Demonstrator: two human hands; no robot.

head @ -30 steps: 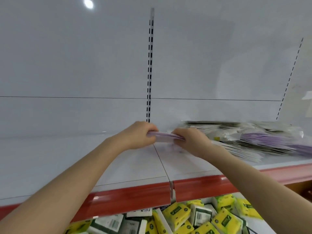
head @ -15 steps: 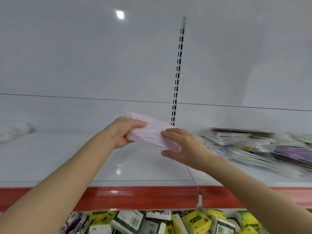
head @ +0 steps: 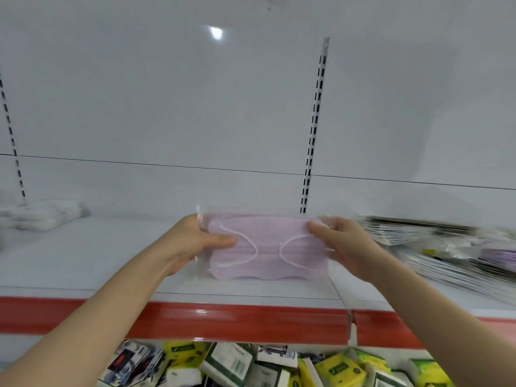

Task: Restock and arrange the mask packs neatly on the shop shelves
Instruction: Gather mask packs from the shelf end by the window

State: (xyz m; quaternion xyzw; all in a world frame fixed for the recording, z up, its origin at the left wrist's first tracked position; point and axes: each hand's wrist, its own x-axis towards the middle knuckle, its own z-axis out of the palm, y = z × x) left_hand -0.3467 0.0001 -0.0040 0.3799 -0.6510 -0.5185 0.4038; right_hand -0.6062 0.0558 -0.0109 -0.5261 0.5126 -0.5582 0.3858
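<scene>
— What's unclear?
— The pile (head: 446, 255) on your right is blurred and cut off.
— My hands?
— Your left hand (head: 192, 244) and right hand (head: 347, 247) each pinch an end of the mask pack (head: 265, 252), upright over the shelf (head: 83, 263).

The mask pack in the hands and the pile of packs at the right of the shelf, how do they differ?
The mask pack is single, held up between the left hand and right hand; the pile is many packs lying flat on the shelf. The mask pack is level; the pile is fanned and untidy. Both show lilac masks in clear wrap, though the pile is blurred.
</scene>
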